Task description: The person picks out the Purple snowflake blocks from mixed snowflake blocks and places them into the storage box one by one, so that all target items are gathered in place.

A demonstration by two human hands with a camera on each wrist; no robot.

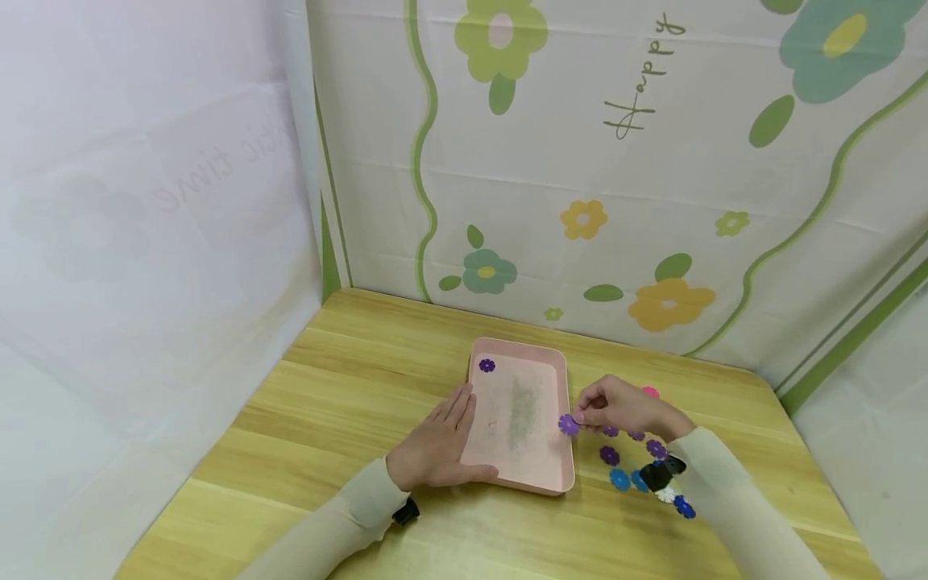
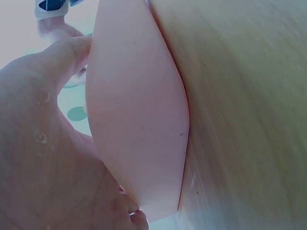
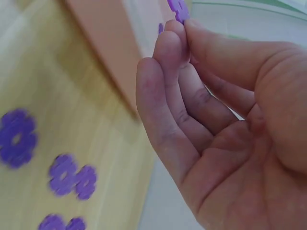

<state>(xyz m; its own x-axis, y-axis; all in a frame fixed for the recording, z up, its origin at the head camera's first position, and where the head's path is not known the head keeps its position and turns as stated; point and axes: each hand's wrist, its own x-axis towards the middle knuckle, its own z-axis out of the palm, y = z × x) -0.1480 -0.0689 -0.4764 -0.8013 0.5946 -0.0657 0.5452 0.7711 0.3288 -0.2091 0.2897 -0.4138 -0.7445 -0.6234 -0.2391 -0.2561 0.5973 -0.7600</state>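
A shallow pink tray [image 1: 518, 477] lies on the table, with one dark purple notched flower-shaped disc [image 1: 487, 366] in its far left corner. My left hand [image 1: 438, 447] rests at the tray's near left corner, its fingers straight along the left rim and the thumb over the front rim. Seen from the left wrist, the tray's outer wall [image 2: 139, 110] stands beside that hand. Between thumb and index finger, my right hand [image 1: 623, 407] pinches a light purple notched disc [image 1: 569, 424] at the tray's right rim. The right wrist view shows this disc [image 3: 179, 9] at the fingertips.
Right of the tray lie several loose discs: purple [image 1: 610, 456], light blue [image 1: 619, 480], dark blue [image 1: 685, 507], white [image 1: 665, 495] and pink [image 1: 650, 391]. The right forearm partly covers them. A flower-printed curtain [image 1: 529, 161] hangs behind the wooden table [image 1: 348, 387].
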